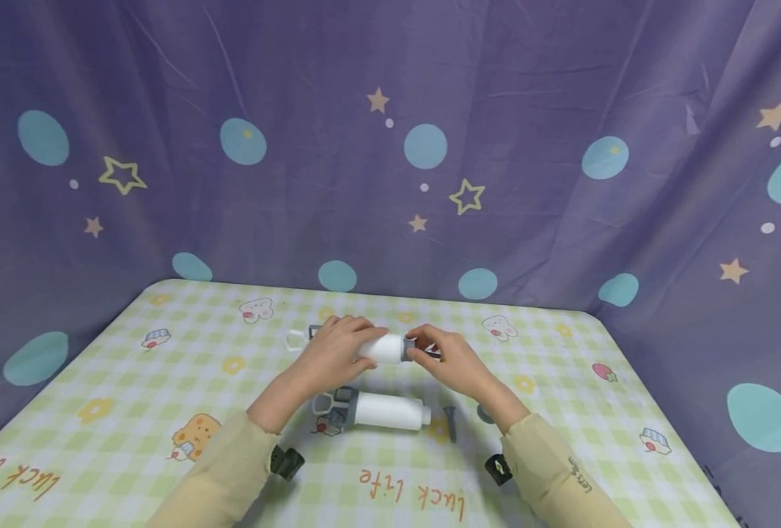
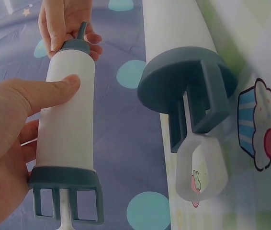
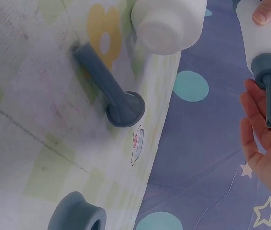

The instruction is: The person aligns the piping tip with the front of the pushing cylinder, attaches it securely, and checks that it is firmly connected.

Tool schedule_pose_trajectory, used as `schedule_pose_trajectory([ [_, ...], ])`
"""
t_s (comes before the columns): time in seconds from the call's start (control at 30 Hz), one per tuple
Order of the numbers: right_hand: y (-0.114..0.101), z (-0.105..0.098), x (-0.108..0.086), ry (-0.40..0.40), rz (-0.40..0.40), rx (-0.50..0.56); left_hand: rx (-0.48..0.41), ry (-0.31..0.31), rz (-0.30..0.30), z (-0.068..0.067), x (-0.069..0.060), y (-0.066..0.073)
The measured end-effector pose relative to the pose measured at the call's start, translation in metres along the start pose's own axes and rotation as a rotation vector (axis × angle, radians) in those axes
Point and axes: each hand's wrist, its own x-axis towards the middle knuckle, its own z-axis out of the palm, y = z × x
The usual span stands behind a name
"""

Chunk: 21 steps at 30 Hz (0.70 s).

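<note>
My left hand grips the white barrel of a large plastic syringe, thumb lying along its side in the left wrist view. At the barrel's right end my right hand pinches the grey-blue collar, from which a narrow nozzle sticks out. A second white syringe lies on the table nearer to me, its grey-blue flange and white pull ring to the left. Off its bare tip rests a loose grey-blue nozzle. A grey-blue collar piece lies by my right wrist, partly covered in the head view.
Beneath everything is a table with a green-and-white checked cloth printed with cartoons. A purple curtain with stars and dots hangs behind it. Black devices sit at both wrists.
</note>
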Motion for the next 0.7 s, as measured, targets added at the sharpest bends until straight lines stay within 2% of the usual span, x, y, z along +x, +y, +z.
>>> schedule_pose_trajectory([
  [0.3,0.0005,0.0,-0.0007,0.024,-0.037,-0.026,0.005,0.0,-0.006,0.0006,-0.0003,0.0001],
  [0.7,0.0017,-0.0014,-0.0019,0.023,-0.026,-0.013,-0.009,0.006,-0.008,0.0017,0.0002,-0.0017],
])
